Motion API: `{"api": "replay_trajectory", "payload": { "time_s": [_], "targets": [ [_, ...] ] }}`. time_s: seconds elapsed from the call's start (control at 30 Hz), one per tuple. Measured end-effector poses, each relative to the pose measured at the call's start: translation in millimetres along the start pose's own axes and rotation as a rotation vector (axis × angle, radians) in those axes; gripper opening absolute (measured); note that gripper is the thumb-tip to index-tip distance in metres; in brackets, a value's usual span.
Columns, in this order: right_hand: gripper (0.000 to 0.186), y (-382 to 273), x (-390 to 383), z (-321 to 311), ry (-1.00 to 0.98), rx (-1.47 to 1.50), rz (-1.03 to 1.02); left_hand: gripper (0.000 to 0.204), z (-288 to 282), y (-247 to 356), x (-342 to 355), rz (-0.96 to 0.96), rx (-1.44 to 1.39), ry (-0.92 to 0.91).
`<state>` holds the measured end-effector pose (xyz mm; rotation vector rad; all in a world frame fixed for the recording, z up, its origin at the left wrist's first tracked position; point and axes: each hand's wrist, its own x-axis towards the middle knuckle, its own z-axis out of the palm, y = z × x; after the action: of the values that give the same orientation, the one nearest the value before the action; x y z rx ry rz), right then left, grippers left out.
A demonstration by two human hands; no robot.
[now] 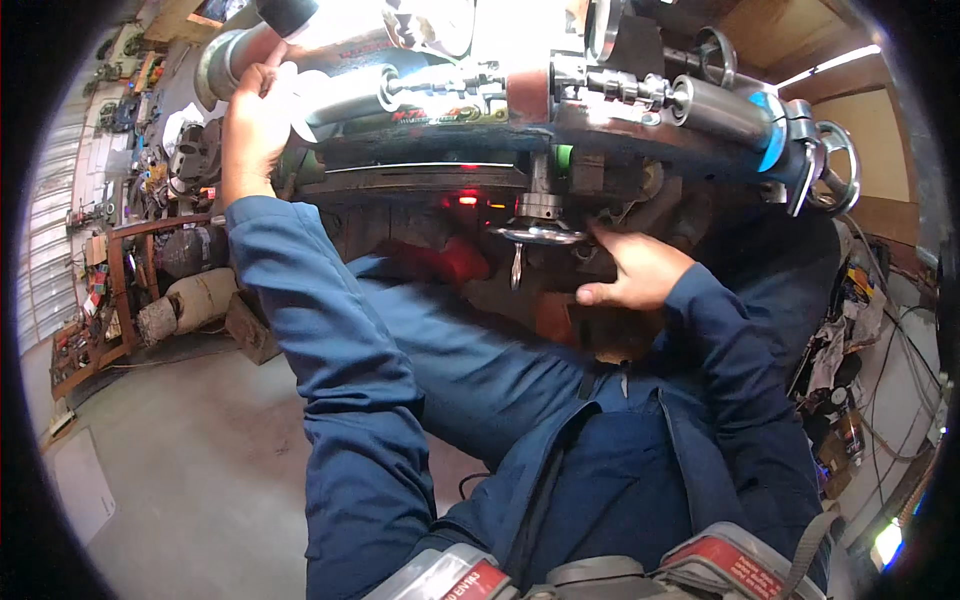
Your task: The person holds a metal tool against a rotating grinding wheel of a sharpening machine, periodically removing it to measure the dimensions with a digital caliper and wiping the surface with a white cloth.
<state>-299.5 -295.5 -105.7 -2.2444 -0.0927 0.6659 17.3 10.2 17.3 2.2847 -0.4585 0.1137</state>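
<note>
My left hand [252, 135] is raised at the left end of a long machine, beside its round metal headstock [215, 70]. Its fingers are bent together there; glare hides what lies between them. Across the top of the machine a shiny camshaft [620, 86] lies lengthwise, between a bright cylinder [350, 95] on the left and a metal cylinder [725, 112] on the right. My right hand [640, 268] is at the right rim of a chrome handwheel [540, 234], with thumb spread away from the fingers. The wheel's crank handle [516, 268] points down.
A smaller handwheel [838, 165] sits at the machine's right end. My legs [450, 340] are close under the front. Wooden shelving [118, 290] with parts lines the left wall, near a pale drum-like object [190, 303]. Cables [885, 400] hang at the right.
</note>
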Motion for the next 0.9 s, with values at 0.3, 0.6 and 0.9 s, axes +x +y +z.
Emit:
{"api": "replay_trajectory", "payload": {
  "time_s": [0.3, 0.6, 0.9],
  "targets": [
    [0.120, 8, 50, 3, -0.057, 0.577, 0.015, 0.027, 2, -12, 5, -0.061, 0.079, -0.007],
    [0.116, 12, 59, 19, 0.094, 0.682, 0.076, 0.027, 4, -17, 7, -0.076, 0.024, -0.038],
    [0.111, -5, 61, 12, 0.062, 0.765, -0.006, 0.028, 3, -20, 9, -0.092, 0.029, -0.039]
  ]
}}
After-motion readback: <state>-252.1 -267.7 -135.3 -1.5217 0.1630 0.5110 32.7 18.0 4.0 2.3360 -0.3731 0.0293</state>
